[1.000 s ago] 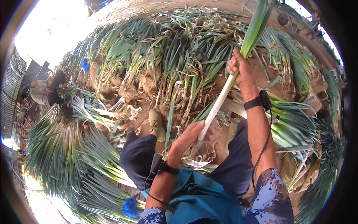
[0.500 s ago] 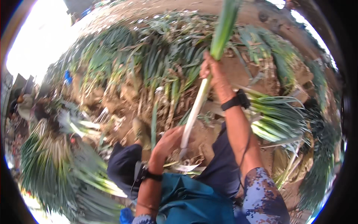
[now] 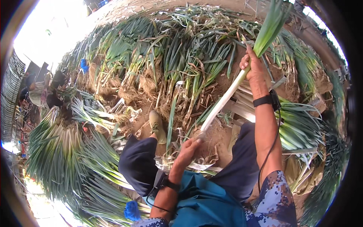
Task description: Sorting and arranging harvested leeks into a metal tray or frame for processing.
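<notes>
A single long leek [image 3: 224,104] slants from upper right to lower middle, green leaves up and white shaft down. My right hand [image 3: 251,66] is closed round it just below the leaves. My left hand [image 3: 190,148] is low at its root end, with fingers curled closed against the tip; exactly what they pinch there is hard to make out. A bundle of trimmed leeks [image 3: 295,125] lies beside my right forearm, and loose dry leaves and soil lie below my hands.
Heaps of untrimmed leeks with roots [image 3: 147,83] spread across the ground ahead. More leek piles [image 3: 56,159] lie at the left, with a blue plastic bag [image 3: 131,210]. My boot [image 3: 156,125] is on the dirt. A co-worker [image 3: 39,92] is at the far left.
My left hand has slid from the white shaft down to the root end. My right hand and the leek have shifted right, after swinging leftward in between.
</notes>
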Motion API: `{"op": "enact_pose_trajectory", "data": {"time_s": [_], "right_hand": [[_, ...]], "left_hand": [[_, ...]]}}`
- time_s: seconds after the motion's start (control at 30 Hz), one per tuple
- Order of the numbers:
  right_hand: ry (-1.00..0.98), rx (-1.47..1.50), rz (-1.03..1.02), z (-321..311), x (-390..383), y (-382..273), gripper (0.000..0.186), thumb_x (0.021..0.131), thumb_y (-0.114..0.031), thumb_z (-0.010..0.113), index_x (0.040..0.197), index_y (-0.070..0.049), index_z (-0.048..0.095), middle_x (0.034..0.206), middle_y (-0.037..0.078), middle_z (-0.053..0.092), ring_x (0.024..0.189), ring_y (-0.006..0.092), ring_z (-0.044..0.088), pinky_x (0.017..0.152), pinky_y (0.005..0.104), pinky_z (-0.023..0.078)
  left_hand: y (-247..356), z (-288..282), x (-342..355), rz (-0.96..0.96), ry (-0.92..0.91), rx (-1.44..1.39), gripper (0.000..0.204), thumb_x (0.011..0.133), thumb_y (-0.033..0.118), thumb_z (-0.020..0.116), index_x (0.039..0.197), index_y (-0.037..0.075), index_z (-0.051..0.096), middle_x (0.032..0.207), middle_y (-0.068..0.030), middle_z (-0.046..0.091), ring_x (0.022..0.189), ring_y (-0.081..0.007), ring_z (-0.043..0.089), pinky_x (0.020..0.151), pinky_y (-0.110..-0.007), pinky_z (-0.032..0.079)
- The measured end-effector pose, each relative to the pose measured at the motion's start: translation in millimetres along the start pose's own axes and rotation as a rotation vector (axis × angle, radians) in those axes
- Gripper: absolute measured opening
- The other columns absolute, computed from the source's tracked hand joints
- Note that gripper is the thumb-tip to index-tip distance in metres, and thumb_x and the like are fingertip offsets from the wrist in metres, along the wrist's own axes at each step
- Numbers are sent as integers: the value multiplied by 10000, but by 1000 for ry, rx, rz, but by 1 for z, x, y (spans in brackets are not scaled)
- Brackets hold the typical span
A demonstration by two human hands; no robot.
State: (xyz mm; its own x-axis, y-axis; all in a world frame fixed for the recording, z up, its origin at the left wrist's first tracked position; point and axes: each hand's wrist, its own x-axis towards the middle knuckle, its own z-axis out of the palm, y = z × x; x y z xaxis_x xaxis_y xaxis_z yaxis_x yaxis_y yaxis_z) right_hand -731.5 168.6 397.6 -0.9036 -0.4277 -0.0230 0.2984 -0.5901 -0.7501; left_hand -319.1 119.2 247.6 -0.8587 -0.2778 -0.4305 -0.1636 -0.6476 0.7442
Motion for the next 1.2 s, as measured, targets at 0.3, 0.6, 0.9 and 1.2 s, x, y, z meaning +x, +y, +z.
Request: {"op": "enact_pose_trajectory", "data": {"time_s": [0.3, 0.6, 0.9, 1.2], "right_hand": [[31, -131, -82, 25, -18, 10, 356, 858, -195, 852, 992, -84, 541, 597, 5, 490, 417, 126, 466, 382, 328, 393], [43, -114, -198, 20, -24, -27, 409, 864, -292, 853, 679, -146, 518, 546, -11, 487, 417, 107, 470, 400, 287, 381], [20, 156, -190, 30, -75, -34, 266, 896, -191, 800, 855, -71, 566, 549, 48, 528, 396, 180, 497, 399, 384, 448], [-161, -1646, -1078, 34, -253, -237, 339, 827, -275, 810, 1056, -77, 658, 808, 71, 665, 792, 255, 681, 877, 453, 555]], "left_hand": [[-58, -52, 4, 291, 415, 719, 392, 1058, 340, 553, 900, 0, 668, 694, -83, 647, 620, -179, 608, 581, -345, 459], [-89, -94, -44, 24, 652, 1581, 335, 890, 355, 684, 1027, 50, 707, 895, -195, 719, 887, -408, 703, 739, -506, 538], [105, 38, 16, 717, 253, 1410, 728, 756, 294, 854, 1373, 48, 556, 1252, -207, 606, 1232, -403, 533, 1024, -513, 406], [134, 135, -20, 623, -43, 1139, 323, 913, 260, 766, 1093, 13, 663, 794, -133, 662, 724, -168, 606, 657, -379, 506]]}}
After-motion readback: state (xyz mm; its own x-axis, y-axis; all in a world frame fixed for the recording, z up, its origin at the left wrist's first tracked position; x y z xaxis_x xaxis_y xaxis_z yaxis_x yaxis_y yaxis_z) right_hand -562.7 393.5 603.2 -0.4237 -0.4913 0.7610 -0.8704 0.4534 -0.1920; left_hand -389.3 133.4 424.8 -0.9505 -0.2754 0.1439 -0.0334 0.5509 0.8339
